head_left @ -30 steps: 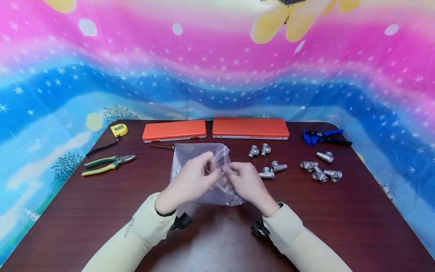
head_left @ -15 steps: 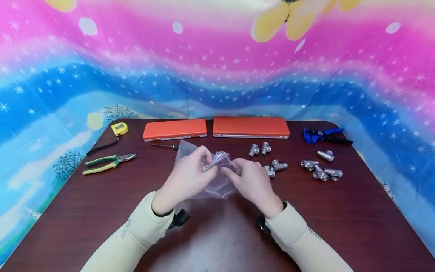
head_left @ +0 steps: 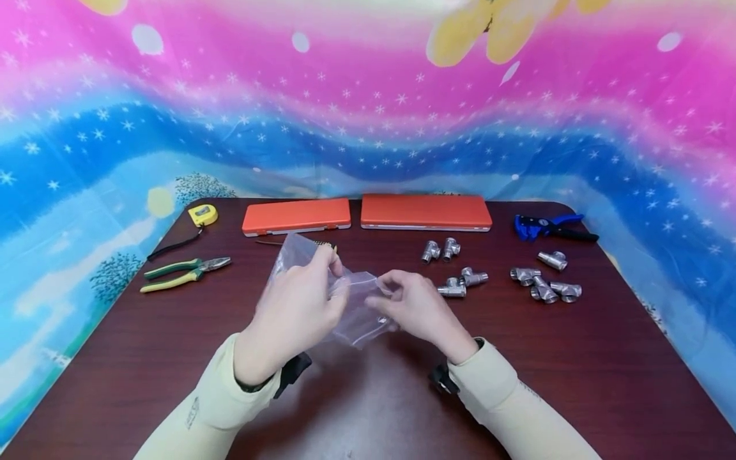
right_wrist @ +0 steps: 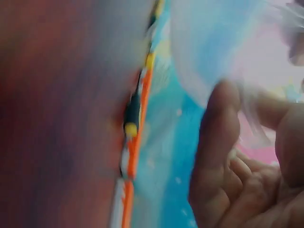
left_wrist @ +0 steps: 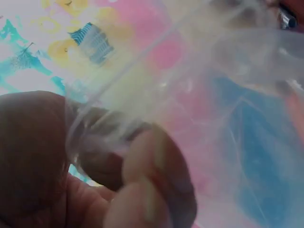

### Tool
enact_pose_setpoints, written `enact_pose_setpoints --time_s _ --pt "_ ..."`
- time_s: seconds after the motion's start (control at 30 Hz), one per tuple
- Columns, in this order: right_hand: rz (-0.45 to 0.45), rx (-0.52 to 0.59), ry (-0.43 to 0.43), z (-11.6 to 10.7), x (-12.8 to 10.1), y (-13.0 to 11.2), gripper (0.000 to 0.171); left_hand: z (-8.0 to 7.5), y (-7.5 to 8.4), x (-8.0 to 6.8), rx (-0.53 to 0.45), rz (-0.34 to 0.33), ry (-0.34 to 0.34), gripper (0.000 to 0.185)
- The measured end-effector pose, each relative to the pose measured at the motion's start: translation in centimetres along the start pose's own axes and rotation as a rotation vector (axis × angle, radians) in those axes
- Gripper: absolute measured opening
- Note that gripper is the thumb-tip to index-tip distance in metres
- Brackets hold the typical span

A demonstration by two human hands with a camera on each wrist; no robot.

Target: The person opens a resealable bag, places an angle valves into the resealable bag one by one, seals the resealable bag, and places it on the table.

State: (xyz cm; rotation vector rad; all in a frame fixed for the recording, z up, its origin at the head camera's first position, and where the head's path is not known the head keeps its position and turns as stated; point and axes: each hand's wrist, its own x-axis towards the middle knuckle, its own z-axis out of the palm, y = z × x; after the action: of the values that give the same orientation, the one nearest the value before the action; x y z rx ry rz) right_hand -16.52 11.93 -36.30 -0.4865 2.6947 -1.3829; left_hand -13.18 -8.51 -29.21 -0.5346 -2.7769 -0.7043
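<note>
A clear plastic bag (head_left: 359,306) is held up over the middle of the table, stretched between both hands. My left hand (head_left: 296,303) pinches its edge between thumb and fingers; the left wrist view shows the thin film (left_wrist: 109,133) caught at those fingertips. On the other side, my right hand (head_left: 422,310) pinches the opposite edge of the bag. In the right wrist view the film (right_wrist: 209,42) hangs from the right fingertips. Behind the bag lies a screwdriver (head_left: 269,242), its handle partly covered by the bag and left hand.
Two orange cases (head_left: 296,216) stand along the back. Pliers (head_left: 186,273) and a yellow tape measure (head_left: 203,214) lie at left. Several metal tee fittings (head_left: 451,249) are grouped right of the hands, others (head_left: 540,287) farther right, near a blue-handled tool (head_left: 554,227).
The bag was bunched between the hands half a second ago and is now spread flatter. My left hand has shifted left, widening the gap from the right hand.
</note>
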Motion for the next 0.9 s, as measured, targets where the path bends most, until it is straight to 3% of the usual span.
enact_pose_setpoints --time_s 0.1,0.23,0.3,0.47,0.6,0.73,0.9 --pt "0.094 0.119 -0.205 0.4 -0.2 0.0 0.052 0.4 -0.5 0.7 0.067 -0.013 -0.006 0.008" --pt "0.132 0.024 -0.339 1.0 -0.4 0.2 0.066 0.4 -1.8 1.6 0.207 -0.126 -0.044 0.007" --pt "0.145 -0.044 -0.352 1.2 -0.6 0.4 0.061 0.2 -2.2 1.9 0.223 -0.162 -0.085 0.009" --pt "0.056 -0.256 -0.197 1.3 -0.7 0.3 0.014 0.4 -2.2 2.0 0.152 -0.098 -0.177 0.023" --pt "-0.033 -0.294 -0.032 1.2 -0.5 0.1 0.031 1.2 -2.1 1.8 0.154 -0.050 -0.204 0.040" --pt "-0.052 -0.272 0.051 0.9 -0.1 0.2 0.037 2.0 -2.0 1.5 0.163 -0.023 -0.296 0.046" --pt "-0.073 -0.430 0.203 0.5 0.6 1.0 0.020 2.8 -1.6 1.5 0.138 -0.039 -0.393 0.040"
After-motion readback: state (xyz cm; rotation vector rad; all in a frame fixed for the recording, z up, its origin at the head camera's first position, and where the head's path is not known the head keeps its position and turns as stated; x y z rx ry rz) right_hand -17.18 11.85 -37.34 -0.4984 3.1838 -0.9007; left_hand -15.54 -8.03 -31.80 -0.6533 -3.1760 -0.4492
